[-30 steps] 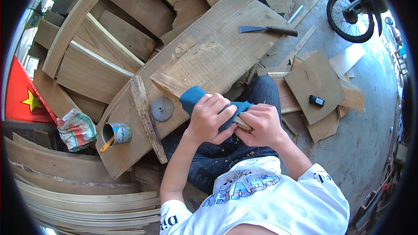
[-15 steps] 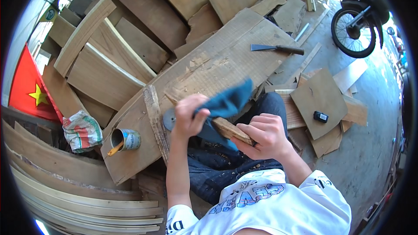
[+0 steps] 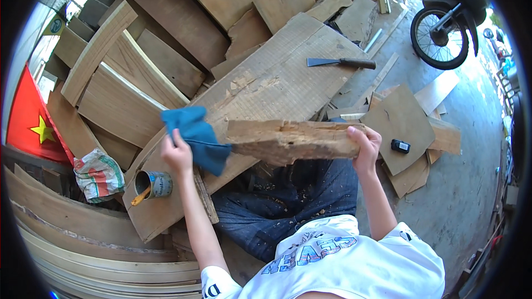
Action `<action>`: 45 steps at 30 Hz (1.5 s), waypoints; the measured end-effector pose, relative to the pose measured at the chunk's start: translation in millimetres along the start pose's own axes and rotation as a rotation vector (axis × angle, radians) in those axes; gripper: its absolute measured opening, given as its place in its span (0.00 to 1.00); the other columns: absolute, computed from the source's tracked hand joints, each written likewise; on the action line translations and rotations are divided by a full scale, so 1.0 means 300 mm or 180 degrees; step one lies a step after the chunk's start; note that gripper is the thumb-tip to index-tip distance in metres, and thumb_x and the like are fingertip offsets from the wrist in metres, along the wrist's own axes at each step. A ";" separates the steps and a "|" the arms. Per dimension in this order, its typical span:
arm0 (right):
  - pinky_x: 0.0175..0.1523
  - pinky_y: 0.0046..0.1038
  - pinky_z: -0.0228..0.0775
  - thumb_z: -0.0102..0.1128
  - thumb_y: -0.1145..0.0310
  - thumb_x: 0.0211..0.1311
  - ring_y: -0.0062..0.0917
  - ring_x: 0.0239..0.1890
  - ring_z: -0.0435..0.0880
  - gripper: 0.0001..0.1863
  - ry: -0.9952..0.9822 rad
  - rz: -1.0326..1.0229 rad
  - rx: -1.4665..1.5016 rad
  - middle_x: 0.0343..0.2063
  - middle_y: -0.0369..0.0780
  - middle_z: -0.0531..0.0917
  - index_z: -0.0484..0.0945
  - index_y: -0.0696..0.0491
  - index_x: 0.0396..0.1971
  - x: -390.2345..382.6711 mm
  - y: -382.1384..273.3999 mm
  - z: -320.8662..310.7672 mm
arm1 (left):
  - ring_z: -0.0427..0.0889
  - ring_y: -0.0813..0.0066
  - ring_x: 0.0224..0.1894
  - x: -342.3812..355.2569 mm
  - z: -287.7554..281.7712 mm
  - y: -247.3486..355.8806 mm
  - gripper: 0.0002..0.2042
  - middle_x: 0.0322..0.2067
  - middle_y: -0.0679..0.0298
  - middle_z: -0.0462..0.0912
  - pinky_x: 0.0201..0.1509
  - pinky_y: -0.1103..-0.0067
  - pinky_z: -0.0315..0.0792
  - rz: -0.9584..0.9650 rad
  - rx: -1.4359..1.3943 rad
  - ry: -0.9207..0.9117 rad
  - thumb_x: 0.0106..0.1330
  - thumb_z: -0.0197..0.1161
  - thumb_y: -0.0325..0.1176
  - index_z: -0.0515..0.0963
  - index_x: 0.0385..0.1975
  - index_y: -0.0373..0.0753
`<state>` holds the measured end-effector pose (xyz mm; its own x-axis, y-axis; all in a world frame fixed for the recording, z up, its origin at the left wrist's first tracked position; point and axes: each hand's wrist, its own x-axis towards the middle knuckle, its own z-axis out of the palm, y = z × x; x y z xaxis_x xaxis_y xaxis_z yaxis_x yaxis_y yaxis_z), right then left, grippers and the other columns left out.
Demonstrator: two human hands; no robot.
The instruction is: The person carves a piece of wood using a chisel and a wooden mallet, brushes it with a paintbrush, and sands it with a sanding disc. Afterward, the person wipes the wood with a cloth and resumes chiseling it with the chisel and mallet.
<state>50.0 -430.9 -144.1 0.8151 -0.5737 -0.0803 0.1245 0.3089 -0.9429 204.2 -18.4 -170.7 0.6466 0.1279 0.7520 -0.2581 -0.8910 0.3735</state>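
Holding board (image 3: 293, 141), blue cloth (image 3: 200, 139); shirt (image 3: 343, 271) bears lettering (image 3: 308, 254).

2 hands (image 3: 177, 156) (image 3: 367, 148), 1 pc. cloth (image 3: 195, 134), prob. 1 brush (image 3: 141, 196)

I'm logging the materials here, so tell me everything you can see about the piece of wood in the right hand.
The piece of wood is long, brown and rough, with a fairly straight upper edge, a ragged lower edge and small dark marks near its middle. It looks weathered and unfinished. It is held crosswise, roughly level in the picture, in front of the dark blue trousers. The right hand grips its right end; its left end meets the blue cloth in view, though contact is unclear.
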 end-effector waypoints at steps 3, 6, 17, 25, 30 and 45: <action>0.33 0.19 0.68 0.63 0.67 0.53 0.17 0.25 0.77 0.10 0.0013 -0.0007 0.0147 0.24 0.35 0.81 0.80 0.60 0.27 0.073 0.254 -0.152 | 0.69 0.81 0.21 0.030 -0.218 0.084 0.15 0.20 0.66 0.78 0.24 0.78 0.61 -0.0841 -0.0840 0.1186 0.69 0.61 0.36 0.77 0.25 0.30; 0.37 0.19 0.66 0.62 0.66 0.57 0.15 0.28 0.76 0.11 0.0637 0.0107 0.0499 0.25 0.34 0.81 0.81 0.59 0.27 0.023 0.376 -0.068 | 0.80 0.65 0.42 0.030 -0.454 0.188 0.16 0.39 0.53 0.80 0.51 0.71 0.74 -0.1469 -0.2889 0.2515 0.71 0.57 0.40 0.75 0.37 0.28; 0.32 0.19 0.69 0.50 0.55 0.71 0.19 0.26 0.80 0.21 -0.3008 0.1628 -0.1184 0.29 0.38 0.83 0.80 0.59 0.42 -0.149 0.544 0.124 | 0.76 0.54 0.53 -0.279 -1.020 -0.293 0.27 0.56 0.49 0.74 0.61 0.65 0.69 -0.2897 -0.1393 0.3442 0.71 0.53 0.47 0.69 0.58 0.28; 0.35 0.18 0.71 0.63 0.73 0.59 0.15 0.28 0.80 0.07 -0.3371 -0.0122 -0.2553 0.25 0.37 0.84 0.84 0.57 0.37 -0.289 0.593 0.038 | 0.74 0.69 0.28 -0.541 -0.558 -0.427 0.13 0.26 0.60 0.77 0.34 0.72 0.69 -0.1814 -0.0462 0.1621 0.71 0.54 0.38 0.74 0.34 0.32; 0.49 0.43 0.71 0.61 0.54 0.53 0.38 0.43 0.80 0.16 -0.3441 -0.1345 -0.4248 0.33 0.42 0.85 0.85 0.50 0.33 -0.243 0.690 0.133 | 0.77 0.63 0.33 -0.792 -0.340 0.206 0.19 0.34 0.55 0.79 0.41 0.71 0.72 -0.1537 -0.0216 0.0678 0.65 0.60 0.33 0.72 0.54 0.32; 0.71 0.43 0.46 0.43 0.35 0.61 0.28 0.67 0.67 0.38 -0.4677 -0.1454 -0.6662 0.61 0.39 0.74 0.73 0.49 0.60 -0.327 0.825 0.340 | 0.77 0.65 0.33 -0.964 -0.532 0.561 0.08 0.26 0.63 0.82 0.42 0.66 0.61 -0.0404 0.1090 -0.1775 0.58 0.60 0.38 0.79 0.25 0.42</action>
<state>58.6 -220.8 -336.7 0.6927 0.4545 -0.5600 0.5994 -0.7946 0.0966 -140.7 -135.8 -238.6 0.9551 0.0785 0.2857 0.0277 -0.9837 0.1778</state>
